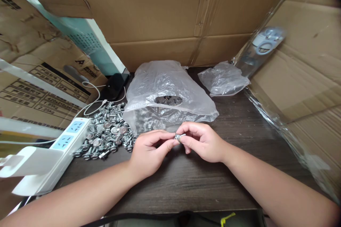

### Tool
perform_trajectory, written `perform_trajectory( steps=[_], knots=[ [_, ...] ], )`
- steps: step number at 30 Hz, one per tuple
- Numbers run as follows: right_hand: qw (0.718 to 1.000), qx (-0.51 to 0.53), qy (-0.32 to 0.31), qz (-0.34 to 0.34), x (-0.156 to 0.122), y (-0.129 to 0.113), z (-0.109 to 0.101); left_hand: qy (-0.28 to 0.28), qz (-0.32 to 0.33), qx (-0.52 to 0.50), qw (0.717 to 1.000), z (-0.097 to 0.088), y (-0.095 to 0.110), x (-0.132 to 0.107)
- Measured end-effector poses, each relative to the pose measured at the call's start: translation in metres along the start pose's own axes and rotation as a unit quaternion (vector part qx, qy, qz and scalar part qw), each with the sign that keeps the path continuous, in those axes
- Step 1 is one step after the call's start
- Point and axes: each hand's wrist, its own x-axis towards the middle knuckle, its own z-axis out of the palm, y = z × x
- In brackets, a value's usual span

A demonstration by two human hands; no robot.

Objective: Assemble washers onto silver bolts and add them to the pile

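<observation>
My left hand and right hand pinch 1 small silver metal bolt in the fingertips; if this pinch loosens, it could drop onto the dark wood table or toward the left heap of silver bolts.

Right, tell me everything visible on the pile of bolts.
The pile of bolts is a loose, jumbled heap of short, silvery, zinc-looking bolts with hex heads and round flanges, lying at mixed angles. It sits on the dark wood-grain tabletop, between the white power strip and the clear plastic bag, and appears to touch both.
</observation>
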Motion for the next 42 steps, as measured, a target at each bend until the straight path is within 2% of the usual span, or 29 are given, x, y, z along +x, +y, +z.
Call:
perform_trajectory(
  steps=[14,24,31,35,39,42],
  knots=[
    [1.0,0.01,0.003,0.004,0.001,0.0,0.0,0.003,-0.018,0.005,1.0,0.001,0.001,0.001],
    [0.998,0.064,0.02,0.016,0.003,0.007,0.002,0.03,0.02,0.026,0.999,0.0,0.002,0.002],
    [0.992,0.112,0.044,0.026,0.011,0.011,0.004,0.033,-0.009,0.014,0.999,-0.003,-0.001,0.004],
    [0.992,0.112,0.061,0.023,0.016,0.01,0.006,0.018,-0.048,-0.004,0.999,-0.004,-0.001,0.005],
    [0.993,0.103,0.061,0.007,0.016,0.01,0.009,-0.019,-0.005,0.06,0.998,0.0,0.004,0.006],
    [0.994,0.097,0.059,-0.003,0.015,0.011,0.009,-0.013,0.024,0.119,0.993,0.003,0.007,0.007]
  ],
)
